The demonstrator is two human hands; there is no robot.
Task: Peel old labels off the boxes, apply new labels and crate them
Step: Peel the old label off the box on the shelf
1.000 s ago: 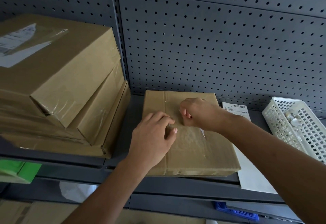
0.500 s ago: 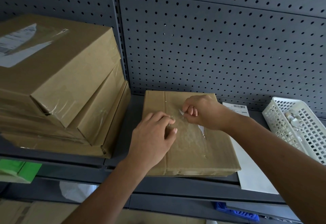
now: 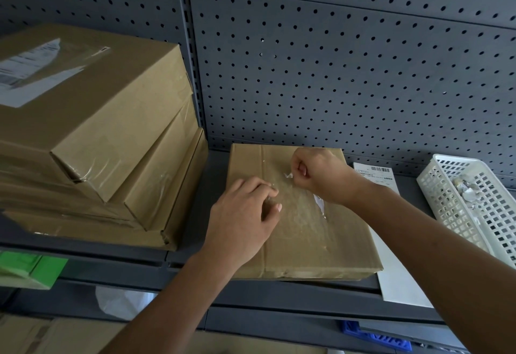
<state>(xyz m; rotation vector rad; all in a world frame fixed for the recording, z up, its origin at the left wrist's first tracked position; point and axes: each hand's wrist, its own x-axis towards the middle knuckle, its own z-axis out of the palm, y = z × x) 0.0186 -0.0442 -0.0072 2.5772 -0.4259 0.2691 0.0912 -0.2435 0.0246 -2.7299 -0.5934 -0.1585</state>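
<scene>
A flat brown cardboard box [image 3: 315, 244] lies on the grey shelf [image 3: 195, 264] in the middle. Clear tape and a torn white label remnant [image 3: 319, 203] stick to its top. My left hand [image 3: 245, 219] rests flat on the box, fingers pressing near the tape. My right hand [image 3: 318, 175] is fisted over the far part of the box, pinching a small white scrap of label [image 3: 289, 175] lifted off the surface. A white sheet of labels with a barcode [image 3: 391, 242] lies partly under the box on its right.
A stack of three taped cardboard boxes [image 3: 92, 141] stands at the left, the top one bearing a white label [image 3: 30, 69]. A white plastic basket [image 3: 474, 203] with crumpled scraps sits at the right. A grey pegboard [image 3: 335, 60] backs the shelf. A green item [image 3: 28, 268] sits lower left.
My right hand has pulled back and up toward the far edge of the box, drawing the white label scrap off. My left hand has stayed pressed on the box.
</scene>
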